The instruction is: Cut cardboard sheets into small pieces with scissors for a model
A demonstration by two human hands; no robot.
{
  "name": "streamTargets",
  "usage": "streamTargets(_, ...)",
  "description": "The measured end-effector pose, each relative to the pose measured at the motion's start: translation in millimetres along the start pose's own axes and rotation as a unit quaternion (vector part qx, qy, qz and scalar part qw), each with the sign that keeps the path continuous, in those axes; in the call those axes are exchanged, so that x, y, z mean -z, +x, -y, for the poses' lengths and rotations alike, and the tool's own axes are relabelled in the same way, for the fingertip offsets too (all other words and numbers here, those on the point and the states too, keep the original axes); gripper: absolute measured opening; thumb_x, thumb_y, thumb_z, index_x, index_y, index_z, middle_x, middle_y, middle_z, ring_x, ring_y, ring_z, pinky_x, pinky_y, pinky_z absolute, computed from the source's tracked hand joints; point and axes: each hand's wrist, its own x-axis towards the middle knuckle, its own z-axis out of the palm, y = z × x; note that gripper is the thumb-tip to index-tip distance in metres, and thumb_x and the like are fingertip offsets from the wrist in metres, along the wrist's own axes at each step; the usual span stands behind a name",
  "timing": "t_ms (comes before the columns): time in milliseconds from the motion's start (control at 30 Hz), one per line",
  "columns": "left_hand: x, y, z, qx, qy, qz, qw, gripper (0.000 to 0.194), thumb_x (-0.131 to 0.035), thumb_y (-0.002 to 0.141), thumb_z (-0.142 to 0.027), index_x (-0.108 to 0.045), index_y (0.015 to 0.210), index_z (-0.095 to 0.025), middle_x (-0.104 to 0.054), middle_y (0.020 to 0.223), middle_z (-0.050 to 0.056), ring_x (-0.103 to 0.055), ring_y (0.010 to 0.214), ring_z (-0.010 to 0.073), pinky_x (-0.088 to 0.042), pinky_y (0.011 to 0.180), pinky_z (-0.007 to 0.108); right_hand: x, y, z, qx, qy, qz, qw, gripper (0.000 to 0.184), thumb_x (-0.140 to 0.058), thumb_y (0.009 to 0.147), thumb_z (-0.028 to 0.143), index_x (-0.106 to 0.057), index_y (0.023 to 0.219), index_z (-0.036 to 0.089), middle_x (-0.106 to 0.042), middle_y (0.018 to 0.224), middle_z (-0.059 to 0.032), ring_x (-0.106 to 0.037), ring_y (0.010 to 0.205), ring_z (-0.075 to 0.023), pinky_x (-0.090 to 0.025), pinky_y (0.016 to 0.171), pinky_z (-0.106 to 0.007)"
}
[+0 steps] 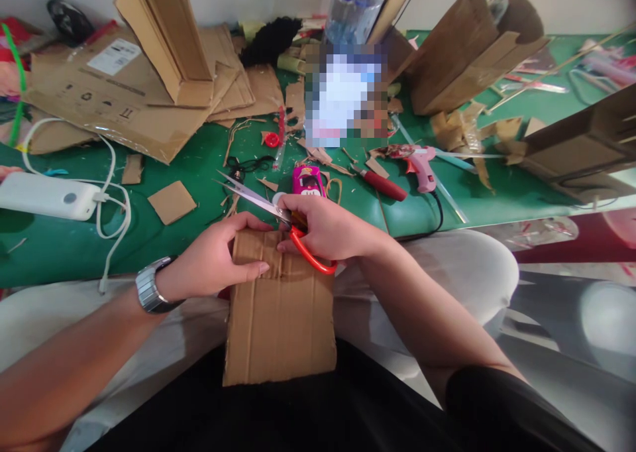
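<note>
A brown corrugated cardboard sheet (282, 316) lies over my lap at the table's near edge. My left hand (216, 260), with a metal watch on its wrist, grips the sheet's top left part, thumb on its face. My right hand (328, 230) is closed in the red handles of a pair of scissors (258, 200). The silver blades are parted and point up and left, past the sheet's top edge.
The green table (199, 167) holds cardboard boxes and scraps (124, 87), a white power bank with cable (47, 195), a pink glue gun (420, 164), a red-handled tool (382, 183), a pink box (308, 180) and a water bottle (352, 4).
</note>
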Motion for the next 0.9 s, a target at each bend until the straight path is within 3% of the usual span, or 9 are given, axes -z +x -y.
streamTargets(433,-7.3,-3.7,-0.6,-0.001,0.022,-0.016,1.0,0.046,-0.082,0.086,-0.042,-0.062,0.123,-0.023,-0.078,0.115,0.008,-0.077,0.102,0.0297,-0.064,0.082,0.043,-1.3,-0.4,0.7,-0.006,-0.004,-0.001,1.0,0.027,-0.082,0.079,0.026,-0.059,0.092,0.021,-0.063,0.081,0.0027,-0.051,0.07,-0.0145,-0.036,0.062,-0.028)
streamTargets(700,-9.1,-4.8,-9.3,-0.01,0.067,-0.04,0.997,0.045,-0.082,0.084,-0.042,-0.064,0.12,-0.022,-0.077,0.112,0.008,-0.075,0.095,0.0284,-0.064,0.082,0.044,-2.7,-1.3,-2.5,0.029,-0.015,-0.018,0.999,0.029,-0.082,0.079,0.027,-0.054,0.087,0.022,-0.055,0.078,0.0046,-0.046,0.07,-0.0142,-0.034,0.062,-0.028)
streamTargets(833,-7.4,-8.3,-11.0,-0.007,-0.014,-0.034,0.999,0.052,-0.086,0.085,-0.039,-0.06,0.128,-0.024,-0.076,0.119,0.008,-0.078,0.099,0.0273,-0.067,0.08,0.04,-2.2,-5.2,1.3,0.027,-0.001,-0.029,0.999,0.029,-0.082,0.081,0.027,-0.054,0.087,0.022,-0.059,0.078,0.004,-0.05,0.07,-0.0147,-0.036,0.062,-0.027)
streamTargets(900,-0.8,-9.0,-9.9,0.002,-0.092,0.002,0.996,0.056,-0.089,0.086,-0.039,-0.059,0.131,-0.027,-0.076,0.119,0.007,-0.08,0.099,0.0264,-0.069,0.078,0.037,0.3,-8.1,4.0,0.028,0.022,-0.028,0.999,0.027,-0.082,0.083,0.026,-0.056,0.09,0.022,-0.066,0.082,0.002,-0.057,0.073,-0.0158,-0.041,0.064,-0.027)
